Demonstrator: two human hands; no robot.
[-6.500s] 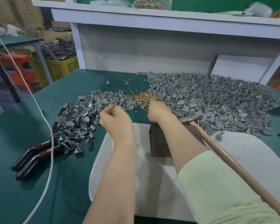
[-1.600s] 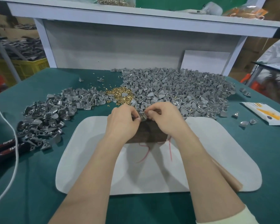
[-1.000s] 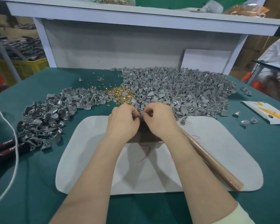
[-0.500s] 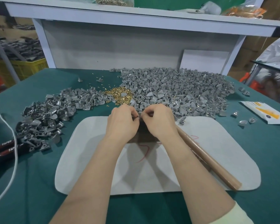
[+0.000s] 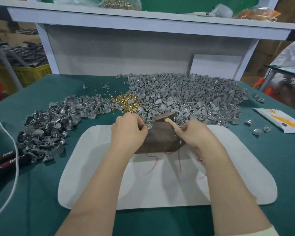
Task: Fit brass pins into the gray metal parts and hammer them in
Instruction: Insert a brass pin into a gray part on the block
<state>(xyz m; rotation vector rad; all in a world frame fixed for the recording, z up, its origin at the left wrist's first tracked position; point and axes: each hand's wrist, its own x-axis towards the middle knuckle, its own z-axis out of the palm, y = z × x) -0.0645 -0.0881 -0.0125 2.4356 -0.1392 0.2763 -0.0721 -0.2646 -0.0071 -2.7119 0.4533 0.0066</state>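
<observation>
My left hand [image 5: 129, 131] pinches a small gray metal part [image 5: 148, 126] on the top far-left edge of a dark brown block [image 5: 160, 138]. My right hand [image 5: 193, 134] grips the wooden handle of a hammer [image 5: 163, 116], whose dark head hovers just beyond the block and above the part. The block stands on a white mat [image 5: 228, 167]. A small heap of brass pins [image 5: 126, 102] lies beyond my left hand. A big pile of gray parts [image 5: 186, 97] spreads to the right, and a second pile of gray parts [image 5: 48, 123] lies to the left.
Black and red pliers [image 5: 5, 159] and a white cord [image 5: 12, 150] lie at the left edge of the green table. A white and orange packet [image 5: 278, 119] and a few stray parts [image 5: 257, 131] sit at the right. A white shelf [image 5: 143, 23] overhangs the back.
My right hand left the part, took the hammer handle near its head and raised the head over the block. My left hand stays pinching the part.
</observation>
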